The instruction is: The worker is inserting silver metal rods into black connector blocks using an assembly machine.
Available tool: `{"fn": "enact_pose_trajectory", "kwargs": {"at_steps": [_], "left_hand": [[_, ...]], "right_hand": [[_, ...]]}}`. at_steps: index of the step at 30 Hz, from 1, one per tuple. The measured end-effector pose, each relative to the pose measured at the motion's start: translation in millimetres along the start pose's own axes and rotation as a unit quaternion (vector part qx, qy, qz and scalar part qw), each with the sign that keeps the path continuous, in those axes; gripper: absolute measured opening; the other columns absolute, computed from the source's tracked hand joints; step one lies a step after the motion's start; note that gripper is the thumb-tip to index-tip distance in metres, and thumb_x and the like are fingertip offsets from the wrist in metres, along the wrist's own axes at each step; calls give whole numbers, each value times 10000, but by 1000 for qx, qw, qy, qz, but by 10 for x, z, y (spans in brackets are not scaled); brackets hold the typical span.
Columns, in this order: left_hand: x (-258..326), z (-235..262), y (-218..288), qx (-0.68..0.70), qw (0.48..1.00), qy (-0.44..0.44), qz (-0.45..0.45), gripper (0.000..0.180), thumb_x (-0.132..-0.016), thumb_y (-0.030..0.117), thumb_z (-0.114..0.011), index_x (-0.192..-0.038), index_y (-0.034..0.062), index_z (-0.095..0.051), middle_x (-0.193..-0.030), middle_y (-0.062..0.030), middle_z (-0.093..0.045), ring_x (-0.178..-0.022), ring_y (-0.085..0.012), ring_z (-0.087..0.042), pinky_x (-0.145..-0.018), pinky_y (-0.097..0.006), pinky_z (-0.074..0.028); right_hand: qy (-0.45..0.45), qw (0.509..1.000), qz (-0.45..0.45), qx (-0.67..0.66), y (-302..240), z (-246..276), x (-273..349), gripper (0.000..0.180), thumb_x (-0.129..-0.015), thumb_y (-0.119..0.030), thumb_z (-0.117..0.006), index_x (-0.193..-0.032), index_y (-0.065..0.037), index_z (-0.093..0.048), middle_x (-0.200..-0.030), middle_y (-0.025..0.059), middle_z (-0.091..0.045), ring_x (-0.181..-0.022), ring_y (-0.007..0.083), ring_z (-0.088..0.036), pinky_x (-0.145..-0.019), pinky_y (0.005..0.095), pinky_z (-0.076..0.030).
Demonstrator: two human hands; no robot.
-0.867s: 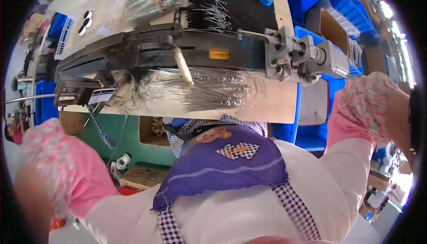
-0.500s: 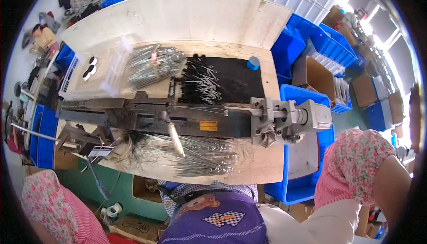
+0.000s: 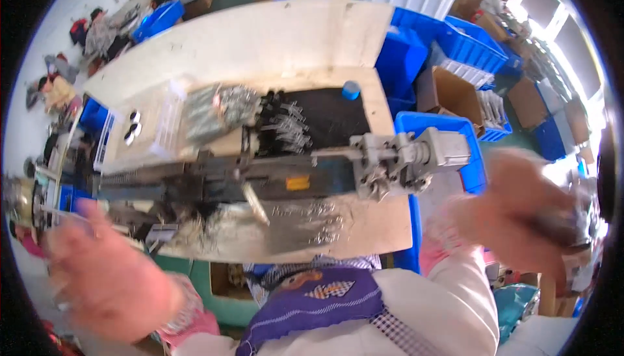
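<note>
My left hand (image 3: 114, 275) is raised at the lower left, left of the bench machine and smeared by motion. On the right, my right hand (image 3: 513, 210) is up beside a blue bin, also blurred. A dark patch lies by its fingers, and I cannot make out whether it is an object. Neither hand touches the machine. Between them, the long dark metal bench machine (image 3: 260, 180) carries a grey clamp head (image 3: 383, 164) at its right end. A pale handle (image 3: 255, 204) sticks out of its front. Thin metal wires (image 3: 305, 226) lie in front of it.
Behind the machine are a bundle of wires (image 3: 218, 112), black-tipped looped wires (image 3: 286, 125) on a black mat (image 3: 338, 119), a blue cylinder (image 3: 351, 90) and a clear tray (image 3: 169, 119). A white board (image 3: 260, 41) walls the table's back. Blue bins and a cardboard box (image 3: 448, 96) stand right.
Both my hands have come up into view, where only sleeves and part of an arm showed before. The camera view has shifted slightly. The wires and machine look unchanged.
</note>
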State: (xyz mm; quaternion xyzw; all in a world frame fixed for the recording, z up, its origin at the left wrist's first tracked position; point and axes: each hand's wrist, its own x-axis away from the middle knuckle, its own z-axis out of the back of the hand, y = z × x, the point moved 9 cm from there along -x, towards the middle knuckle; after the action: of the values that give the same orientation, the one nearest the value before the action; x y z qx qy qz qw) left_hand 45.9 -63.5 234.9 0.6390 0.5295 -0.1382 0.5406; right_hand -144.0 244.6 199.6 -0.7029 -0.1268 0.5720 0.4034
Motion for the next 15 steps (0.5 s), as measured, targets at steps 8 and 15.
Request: {"fn": "enact_pose_trajectory", "kwargs": {"at_steps": [8,15], "left_hand": [[1093,1019,-407,-113,977,110,146,150,-936,181,-437,-984,57,-506,-974,-80,-458,-920,-216,-471,-837,-384,-425],[1317,1311,-604,-101,972,21,210,161,-951,132,-423,-1028,31,-522,-978,-102,-506,-872,-181,-507,-805,-342,-435]], "right_hand": [[60,993,91,37,25,-1073,-480,317,-968,-356,-506,-856,-64,-562,-851,87,-493,-746,231,-488,-677,365,-424],[194,969,99,-120,-1112,-765,70,261,-906,-358,-559,-907,-97,-573,-881,97,-553,-772,241,-559,-679,369,-491]]}}
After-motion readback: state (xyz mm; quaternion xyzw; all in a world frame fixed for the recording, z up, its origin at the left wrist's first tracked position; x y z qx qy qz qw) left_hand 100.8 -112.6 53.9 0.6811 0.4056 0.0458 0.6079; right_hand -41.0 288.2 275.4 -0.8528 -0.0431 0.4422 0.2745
